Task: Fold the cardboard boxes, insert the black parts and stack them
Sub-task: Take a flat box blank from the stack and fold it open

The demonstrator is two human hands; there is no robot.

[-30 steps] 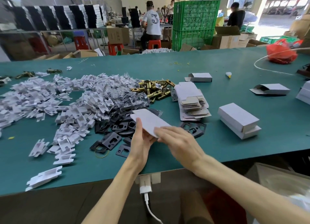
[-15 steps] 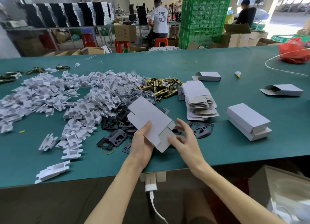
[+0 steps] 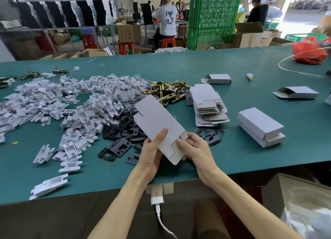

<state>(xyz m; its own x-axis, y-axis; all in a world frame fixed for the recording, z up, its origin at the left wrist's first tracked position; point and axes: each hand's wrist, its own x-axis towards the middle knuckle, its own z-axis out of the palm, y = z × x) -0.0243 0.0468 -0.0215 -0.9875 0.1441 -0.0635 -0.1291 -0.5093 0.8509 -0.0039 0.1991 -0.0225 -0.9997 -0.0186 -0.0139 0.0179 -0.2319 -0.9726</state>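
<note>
The flat box (image 3: 157, 120) slants away leftward, its flap end nearest, pinched there on one edge by the left hand (image 3: 152, 153), on the other by the right hand (image 3: 196, 149)

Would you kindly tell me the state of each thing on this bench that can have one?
held box: flattened, near end flap open.
left hand: grips held box, thumb on top.
right hand: holds its near end, fingers curled.
flat blanks: unfolded, piled.
finished boxes: closed, two stacked.
far box: formed, left flap open.
right box: formed, left flap open.
black parts: loose, heaped.
</note>
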